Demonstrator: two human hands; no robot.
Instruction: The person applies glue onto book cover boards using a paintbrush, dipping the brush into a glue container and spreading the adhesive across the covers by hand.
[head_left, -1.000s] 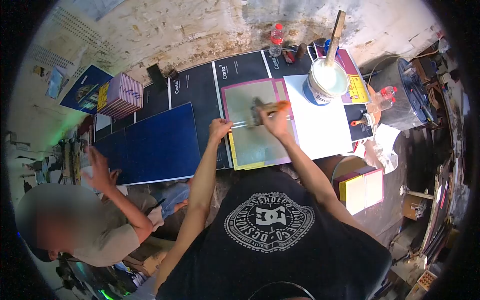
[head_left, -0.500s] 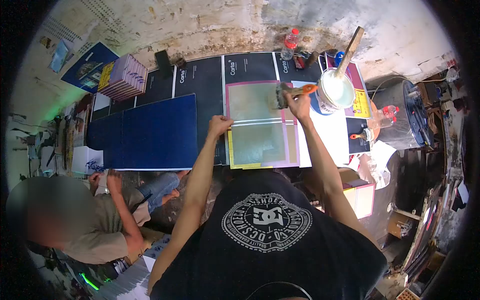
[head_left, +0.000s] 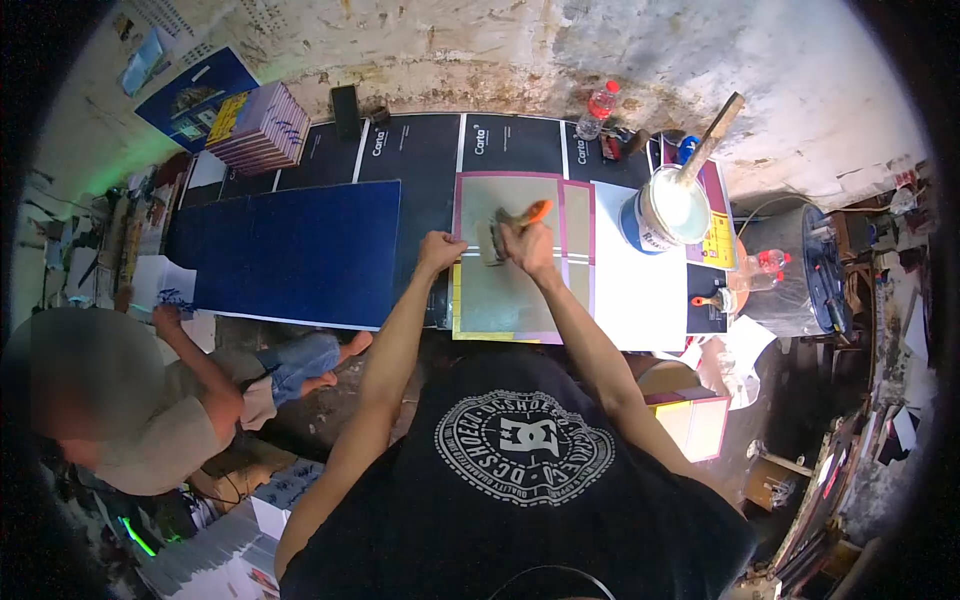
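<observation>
My right hand (head_left: 530,247) is closed around a wide paintbrush (head_left: 540,210) with an orange-tipped handle. Its bristles rest on the greyish, wet-looking sheet (head_left: 510,300) with pink borders, near the white stripes across its middle. At that sheet's left edge, my left hand (head_left: 440,251) pinches the border with closed fingers. Yellow edges of other sheets peek out beneath it. To the right stands a bucket (head_left: 643,222) of whitish liquid, with a wooden stick (head_left: 712,138) leaning in it.
A dark blue board (head_left: 290,250) lies to the left. Behind it are stacked books (head_left: 258,130) and a phone (head_left: 345,112). A bottle (head_left: 598,110) stands at the back. White paper (head_left: 640,300) and a second brush (head_left: 708,301) lie right. Another person (head_left: 180,420) sits at lower left.
My right hand has swept the brush left and slightly down across the sheet. My left hand stays at the left edge. The other person's arm has shifted, and the camera view has moved slightly.
</observation>
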